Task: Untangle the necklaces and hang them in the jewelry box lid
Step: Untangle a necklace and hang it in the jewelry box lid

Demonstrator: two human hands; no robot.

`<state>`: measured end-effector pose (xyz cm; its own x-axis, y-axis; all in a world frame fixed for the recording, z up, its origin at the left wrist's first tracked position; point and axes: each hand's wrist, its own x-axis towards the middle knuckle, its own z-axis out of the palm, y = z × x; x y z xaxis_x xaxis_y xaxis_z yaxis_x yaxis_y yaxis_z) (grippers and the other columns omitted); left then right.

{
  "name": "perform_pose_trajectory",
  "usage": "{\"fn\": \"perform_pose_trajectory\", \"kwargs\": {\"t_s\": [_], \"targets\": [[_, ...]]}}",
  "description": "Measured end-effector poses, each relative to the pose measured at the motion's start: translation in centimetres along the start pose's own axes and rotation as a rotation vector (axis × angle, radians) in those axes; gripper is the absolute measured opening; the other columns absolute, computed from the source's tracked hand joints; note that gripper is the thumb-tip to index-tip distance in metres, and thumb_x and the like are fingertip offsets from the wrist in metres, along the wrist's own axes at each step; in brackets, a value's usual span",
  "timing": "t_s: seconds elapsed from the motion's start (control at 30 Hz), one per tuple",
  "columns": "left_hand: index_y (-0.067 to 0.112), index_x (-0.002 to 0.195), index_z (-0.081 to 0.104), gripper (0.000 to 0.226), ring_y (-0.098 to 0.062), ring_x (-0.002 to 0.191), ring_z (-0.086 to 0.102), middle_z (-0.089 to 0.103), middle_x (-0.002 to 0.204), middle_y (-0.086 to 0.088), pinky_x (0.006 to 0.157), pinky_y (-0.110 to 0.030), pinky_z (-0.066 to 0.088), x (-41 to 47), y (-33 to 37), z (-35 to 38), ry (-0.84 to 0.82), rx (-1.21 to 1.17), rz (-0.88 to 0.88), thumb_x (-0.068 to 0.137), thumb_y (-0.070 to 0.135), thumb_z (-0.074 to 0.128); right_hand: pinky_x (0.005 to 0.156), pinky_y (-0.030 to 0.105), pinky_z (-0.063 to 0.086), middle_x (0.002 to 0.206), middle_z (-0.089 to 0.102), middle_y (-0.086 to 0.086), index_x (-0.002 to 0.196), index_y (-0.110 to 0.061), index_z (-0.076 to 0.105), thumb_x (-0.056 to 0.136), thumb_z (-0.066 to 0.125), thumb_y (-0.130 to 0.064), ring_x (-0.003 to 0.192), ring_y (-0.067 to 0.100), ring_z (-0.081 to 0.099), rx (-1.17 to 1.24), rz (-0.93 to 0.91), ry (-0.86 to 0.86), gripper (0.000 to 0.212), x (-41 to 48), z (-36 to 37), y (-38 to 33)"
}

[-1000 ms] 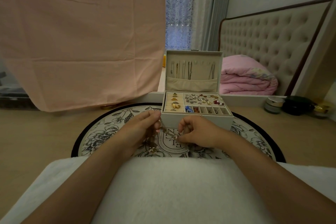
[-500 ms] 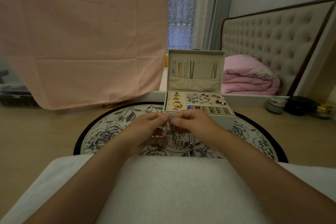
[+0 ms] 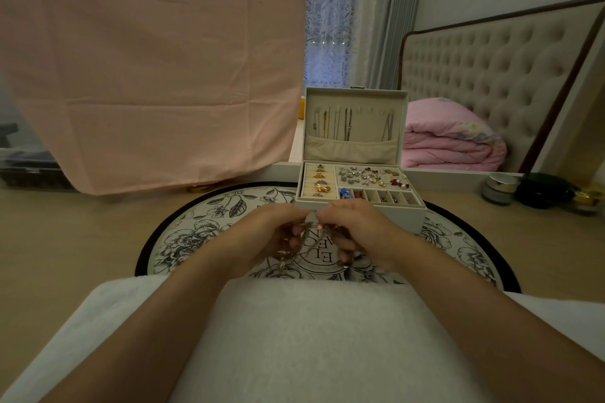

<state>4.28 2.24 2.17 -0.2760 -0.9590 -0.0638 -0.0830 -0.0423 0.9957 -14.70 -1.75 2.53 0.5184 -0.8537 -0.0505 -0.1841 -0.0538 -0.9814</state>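
Observation:
A cream jewelry box (image 3: 363,209) stands open on a round floral mat. Its upright lid (image 3: 355,101) has several thin necklaces hanging from hooks above a fabric pocket. The tray below holds rings, earrings and small charms. Just in front of the box, my left hand (image 3: 268,232) and my right hand (image 3: 357,229) meet fingertip to fingertip, both pinching a tangled bunch of necklaces (image 3: 309,240). Chain loops and a small pendant hang down from the tangle over the mat. My fingers hide part of the knot.
The round floral mat (image 3: 203,226) lies on a pale wooden surface. A white towel (image 3: 294,337) covers my lap. A pink cloth (image 3: 150,59) hangs at the left. Small jars (image 3: 499,188) sit at the right. A pink folded quilt (image 3: 451,137) lies behind.
My hands were apart with a chain stretched between them; they have come together in front of the box and now work the tangle close up.

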Motion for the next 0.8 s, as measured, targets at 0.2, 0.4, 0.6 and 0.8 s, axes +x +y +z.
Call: {"fn": "perform_pose_trajectory", "kwargs": {"t_s": [0.2,0.4,0.6,0.8], "targets": [[0.011,0.088,0.064,0.018,-0.012,0.069,0.056,0.064,0.078,0.000,0.062,-0.025,0.044,0.3,-0.4,1.2,0.090,-0.114,0.102,0.099,0.019,0.052,0.044,0.027,0.044,0.060,0.047,-0.001,0.072,-0.017,0.053,0.093,0.070,-0.019,0.045,0.009,0.040,-0.241,0.006,0.090,0.026,0.2,-0.7,0.0],[0.016,0.087,0.060,0.015,-0.011,0.061,0.052,0.063,0.077,-0.001,0.052,-0.023,0.041,0.6,-0.9,0.9,0.303,-0.053,0.116,0.099,0.024,0.058,0.071,0.023,0.049,0.086,0.068,0.002,0.102,-0.019,0.066,0.093,0.070,-0.014,0.077,0.012,0.060,-0.349,-0.044,0.111,0.011,0.4,-1.2,0.1],[0.008,0.087,0.062,0.012,-0.014,0.062,0.057,0.067,0.079,-0.003,0.057,-0.026,0.048,-0.2,-0.7,0.4,0.224,0.125,0.198,0.096,0.017,0.061,0.071,0.016,0.047,0.082,0.068,-0.011,0.084,-0.028,0.074,0.090,0.072,-0.010,0.074,-0.004,0.060,-0.497,-0.195,0.102,0.020,0.3,-1.9,0.3],[0.028,0.084,0.080,0.004,-0.008,0.088,0.071,0.076,0.090,0.010,0.092,-0.036,0.056,-1.2,-0.1,-0.8,-0.064,0.719,0.036,0.083,0.031,0.078,0.075,0.022,0.053,0.090,0.066,-0.014,0.074,-0.038,0.076,0.083,0.068,-0.003,0.081,0.002,0.062,-0.852,-0.087,-0.130,0.037,-0.4,-2.4,-0.1]]}}
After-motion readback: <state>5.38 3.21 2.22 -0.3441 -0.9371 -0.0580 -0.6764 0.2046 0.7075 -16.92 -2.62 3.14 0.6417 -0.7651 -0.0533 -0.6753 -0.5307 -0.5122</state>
